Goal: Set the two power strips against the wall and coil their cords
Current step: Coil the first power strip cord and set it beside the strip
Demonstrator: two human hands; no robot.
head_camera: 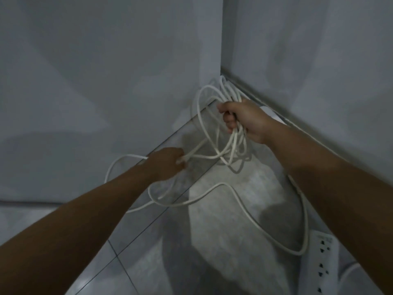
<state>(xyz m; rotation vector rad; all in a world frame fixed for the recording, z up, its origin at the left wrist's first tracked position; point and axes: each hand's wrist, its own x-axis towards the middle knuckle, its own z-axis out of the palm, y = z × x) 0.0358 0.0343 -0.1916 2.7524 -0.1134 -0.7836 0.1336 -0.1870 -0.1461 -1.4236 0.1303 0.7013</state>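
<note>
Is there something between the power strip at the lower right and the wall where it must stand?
Nothing visible stands between them. The power strip lies on the floor beside the right wall, partly under the right forearm. Only its own loose cord curves nearby.

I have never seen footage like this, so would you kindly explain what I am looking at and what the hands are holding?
There is no machine: a person wears a camera on the head, looking down at both bare arms in a corner of a room. The right hand grips a bundle of loops of white cord. The left hand pinches a strand of that cord. More cord lies loose on the tiled floor and runs toward a white power strip at the lower right, near the wall.
</note>
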